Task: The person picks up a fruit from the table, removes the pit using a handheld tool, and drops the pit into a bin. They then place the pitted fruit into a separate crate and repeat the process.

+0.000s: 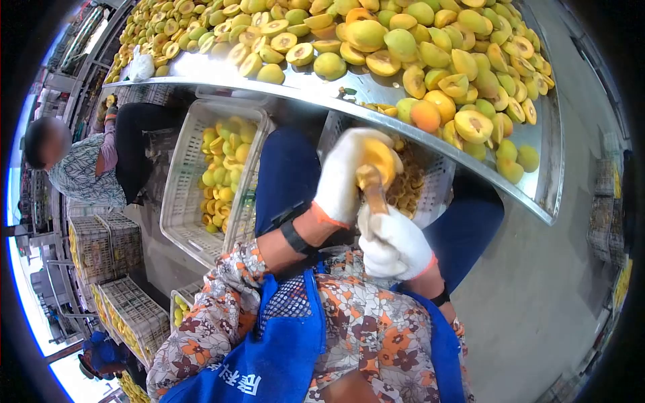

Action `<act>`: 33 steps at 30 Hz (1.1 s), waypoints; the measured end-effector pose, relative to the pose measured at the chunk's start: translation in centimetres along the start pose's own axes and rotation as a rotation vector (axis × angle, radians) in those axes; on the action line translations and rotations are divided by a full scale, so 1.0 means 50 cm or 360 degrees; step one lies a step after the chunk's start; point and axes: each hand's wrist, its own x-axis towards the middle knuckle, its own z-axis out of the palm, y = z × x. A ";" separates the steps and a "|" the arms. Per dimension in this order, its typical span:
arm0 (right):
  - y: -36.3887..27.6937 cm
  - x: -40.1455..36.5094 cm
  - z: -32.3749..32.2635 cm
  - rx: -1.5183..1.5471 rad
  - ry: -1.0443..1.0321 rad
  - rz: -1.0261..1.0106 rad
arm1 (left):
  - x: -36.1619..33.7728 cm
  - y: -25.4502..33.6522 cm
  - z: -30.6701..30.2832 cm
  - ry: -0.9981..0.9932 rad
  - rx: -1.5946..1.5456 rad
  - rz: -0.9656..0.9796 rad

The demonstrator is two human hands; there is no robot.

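1. Clamps a yellow fruit (pixel 381 156) in the gloved left hand (pixel 344 176), fingers curled round it; take this fruit as the centre of the clock for every direction below.
2. Grips a brown tool (pixel 375 195) in the gloved right hand (pixel 400 247), between five and six o'clock, fingers folded together round the lower end.
3. Points the tool's upper end at the fruit, from six o'clock; cannot tell exact depth of contact, because of blur.
4. Just beyond the left hand at four o'clock, see a pale crate (pixel 440 191) of brown pieces, partly hidden by the gloves.
5. At nine o'clock, near the knee, find a white crate (pixel 176 181) holding yellow-green fruit pieces (pixel 225 174).
6. Spread across from ten through twelve to three, notice a heap of fruit (pixel 366 35), many cut open, on a metal table (pixel 208 67).
7. At ten o'clock on the table's edge, spot a white plastic bag (pixel 141 67).
8. Well apart at nine, see a seated co-worker (pixel 87 164); lower, between eight and nine, stacked crates (pixel 107 245).
9. At seven, note a blue apron (pixel 285 342) over a flowered top (pixel 366 322).
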 end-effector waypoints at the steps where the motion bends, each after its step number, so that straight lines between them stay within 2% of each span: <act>1: -0.001 -0.002 0.011 -0.0174 0.0012 0.0043 | 0.004 0.017 0.002 0.0251 -0.0392 -0.0045; 3: 0.003 -0.004 0.015 -0.0356 0.0022 0.0097 | 0.022 0.069 -0.088 0.0344 -0.0204 0.0138; 5: 0.006 0.002 -0.003 -0.0865 0.0668 -0.0159 | 0.022 0.144 -0.182 0.0734 0.0429 0.0326; 7: -0.004 -0.004 -0.037 -0.0839 0.0714 -0.0172 | 0.026 0.204 -0.293 0.0866 0.1766 0.0681; 9: -0.006 -0.010 -0.050 -0.0928 0.0798 -0.0036 | 0.019 0.261 -0.307 0.0926 0.3592 0.1004; 10: -0.001 -0.006 -0.061 -0.1002 0.0807 -0.0057 | 0.038 0.269 -0.296 0.0920 0.3361 0.0883; 11: 0.003 0.004 -0.068 -0.1001 0.0805 -0.0058 | 0.067 0.267 -0.278 0.0920 0.3365 0.0884; 13: 0.014 0.022 -0.070 -0.1045 0.0828 -0.0096 | 0.135 0.237 -0.230 0.0657 0.2661 0.0612; 15: 0.016 0.026 -0.067 -0.1076 0.0838 -0.0085 | 0.216 0.196 -0.203 0.0431 0.2916 0.0783; 17: 0.019 0.025 -0.075 -0.1536 0.0874 -0.0173 | 0.290 0.167 -0.172 0.0276 0.3186 0.0575; 18: 0.013 0.021 -0.065 -0.1509 0.0936 -0.0062 | 0.313 0.162 -0.153 0.0267 0.3178 0.0576; 20: 0.016 0.016 -0.078 -0.1445 0.0981 -0.0083 | 0.346 0.155 -0.128 0.0240 0.3233 0.0037; 23: 0.018 0.011 -0.081 -0.1403 0.1007 -0.0106 | 0.349 0.166 -0.125 0.0249 0.3029 0.0080; 24: 0.017 0.011 -0.082 -0.1415 0.1001 -0.0121 | 0.334 0.165 -0.120 0.0339 0.3085 0.0219; 25: 0.015 0.010 -0.078 -0.1406 0.1005 -0.0128 | 0.314 0.163 -0.122 0.0327 0.3089 0.0222; 27: 0.014 0.007 -0.066 -0.1451 0.1077 -0.0278 | 0.264 0.155 -0.131 0.0371 0.2439 0.0828; 29: 0.005 0.013 -0.064 -0.1622 0.1122 -0.0351 | 0.197 0.142 -0.119 0.0169 0.1489 0.0533; 30: 0.003 0.016 -0.059 -0.1792 0.1135 -0.0517 | 0.149 0.155 -0.085 0.0133 0.0952 0.0070; 31: 0.003 0.016 -0.051 -0.1962 0.1149 -0.0679 | 0.125 0.122 -0.084 0.0037 0.0435 0.0058; 33: -0.008 0.013 -0.012 -0.1989 0.1217 -0.0697 | 0.067 0.110 -0.052 0.0021 0.0155 -0.0327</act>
